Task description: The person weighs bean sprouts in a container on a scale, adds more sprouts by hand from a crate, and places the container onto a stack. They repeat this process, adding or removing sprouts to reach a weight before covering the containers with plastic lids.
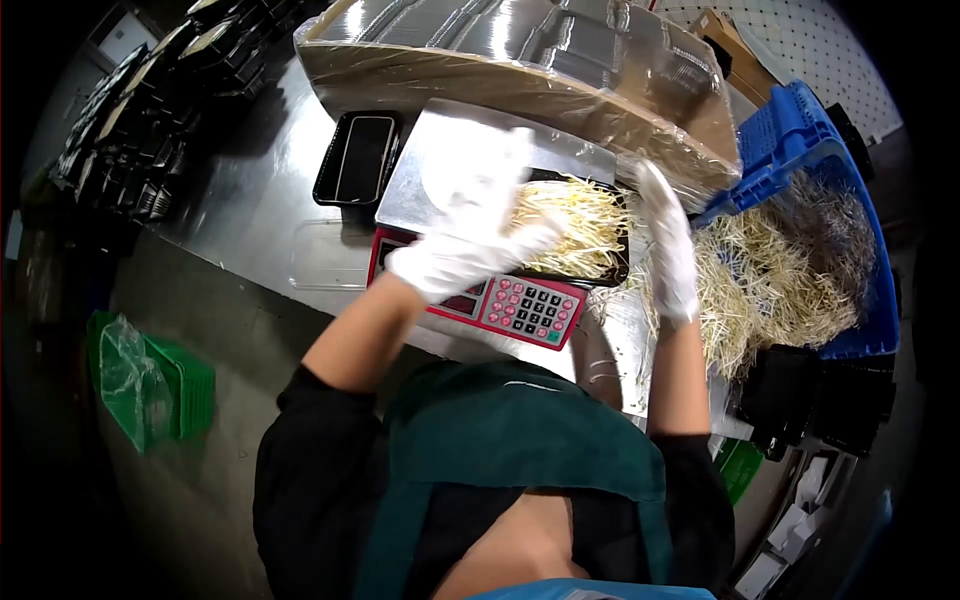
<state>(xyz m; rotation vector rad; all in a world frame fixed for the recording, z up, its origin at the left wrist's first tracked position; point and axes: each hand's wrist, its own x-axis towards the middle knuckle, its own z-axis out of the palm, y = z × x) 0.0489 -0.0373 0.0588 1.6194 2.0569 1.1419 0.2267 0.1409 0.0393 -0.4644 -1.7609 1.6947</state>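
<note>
My open, white-gloved left hand and right hand flank pale sprouts. Their black plastic tray tops the red-and-silver scale's right edge.

There are two gloved hands, one scale, one sprout-filled tray and one blue crate.

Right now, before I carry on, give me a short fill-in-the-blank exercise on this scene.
1. The left hand and right hand both wear ____ gloves.
2. The black tray of sprouts rests on a ____ with a keypad.
3. The loose sprouts at right lie in a ____ crate.
4. Clear plastic covers part of the ____ basket at lower left.

Missing words: white; scale; blue; green.
</note>
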